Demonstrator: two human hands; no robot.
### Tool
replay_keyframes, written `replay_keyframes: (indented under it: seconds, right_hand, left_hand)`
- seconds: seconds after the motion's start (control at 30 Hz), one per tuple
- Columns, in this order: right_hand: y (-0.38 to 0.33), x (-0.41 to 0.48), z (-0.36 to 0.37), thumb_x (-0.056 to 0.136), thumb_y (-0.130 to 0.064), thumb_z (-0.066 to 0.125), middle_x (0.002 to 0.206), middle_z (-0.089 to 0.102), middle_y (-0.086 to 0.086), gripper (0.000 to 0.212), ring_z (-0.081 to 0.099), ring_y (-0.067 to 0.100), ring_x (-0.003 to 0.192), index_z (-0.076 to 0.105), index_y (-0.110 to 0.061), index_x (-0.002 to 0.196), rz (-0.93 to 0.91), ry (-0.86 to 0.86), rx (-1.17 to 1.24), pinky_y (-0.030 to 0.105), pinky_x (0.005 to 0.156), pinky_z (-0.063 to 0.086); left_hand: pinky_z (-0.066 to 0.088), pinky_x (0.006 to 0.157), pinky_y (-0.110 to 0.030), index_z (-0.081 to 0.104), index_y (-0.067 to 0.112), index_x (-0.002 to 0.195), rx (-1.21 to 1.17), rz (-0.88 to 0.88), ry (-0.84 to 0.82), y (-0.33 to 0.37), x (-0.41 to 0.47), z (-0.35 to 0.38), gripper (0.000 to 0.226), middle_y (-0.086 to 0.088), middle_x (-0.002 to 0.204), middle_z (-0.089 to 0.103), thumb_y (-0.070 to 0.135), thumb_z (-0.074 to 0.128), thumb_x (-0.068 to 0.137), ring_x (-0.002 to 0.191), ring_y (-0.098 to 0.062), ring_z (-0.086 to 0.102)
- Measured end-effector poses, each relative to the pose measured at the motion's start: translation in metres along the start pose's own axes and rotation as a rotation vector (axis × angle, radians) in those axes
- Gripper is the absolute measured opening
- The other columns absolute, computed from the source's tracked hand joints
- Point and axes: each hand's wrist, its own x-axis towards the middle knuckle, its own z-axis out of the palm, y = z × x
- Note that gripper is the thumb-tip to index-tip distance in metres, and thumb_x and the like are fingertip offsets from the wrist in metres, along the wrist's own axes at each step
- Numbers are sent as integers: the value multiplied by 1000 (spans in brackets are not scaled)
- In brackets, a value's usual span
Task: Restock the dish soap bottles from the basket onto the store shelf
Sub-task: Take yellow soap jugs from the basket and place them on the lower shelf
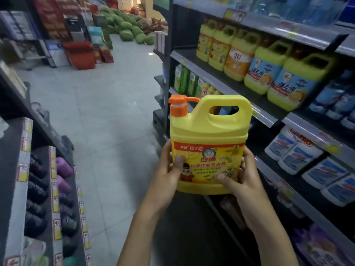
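The dark metal store shelf (215,75), far right, carries a row of yellow jugs (267,70). Below it we hold the yellow plastic pump-top dish soap jug (209,135) upright, left hand (169,169) and right hand (245,177) with fingers (179,160) curled round its base; the right hand is nearer the shelf.

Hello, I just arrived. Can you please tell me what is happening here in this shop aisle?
A person stands in a store aisle and holds a yellow dish soap bottle upright with both hands. The left hand grips its lower left side and the right hand its lower right side. The orange pump cap points left. To the right, a shelf already carries a row of similar yellow bottles. The held bottle is not yet on it. No basket is in view.
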Motion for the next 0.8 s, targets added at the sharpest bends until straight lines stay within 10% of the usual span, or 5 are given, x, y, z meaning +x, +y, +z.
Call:
replay_keyframes:
  seconds: [0.27,0.53,0.8]
  right_hand:
    - [27,131,21,79,-9,76,127,64,-9,78,63,17,120,43,-49,138,36,-82,84,52,99,53]
    - [14,286,39,85,-30,70,130,65,-13,67,64,9,119,42,-46,144,-30,-162,176,40,98,52]
    - [25,401,80,90,-23,67,132,65,-9,63,63,8,121,43,-40,146,-34,-217,137,37,98,52]
  left_hand:
    - [62,82,-32,41,48,136,-2,0,53,-4,108,-33,46,23,121,64,46,48,91,110,2,66]
    - [61,75,-25,34,44,142,54,39,115,22,241,-49,52,22,124,61,44,47,92,107,7,65]
    - [62,85,-38,34,51,141,49,27,166,16,344,-95,53,29,123,61,51,48,90,113,4,64]
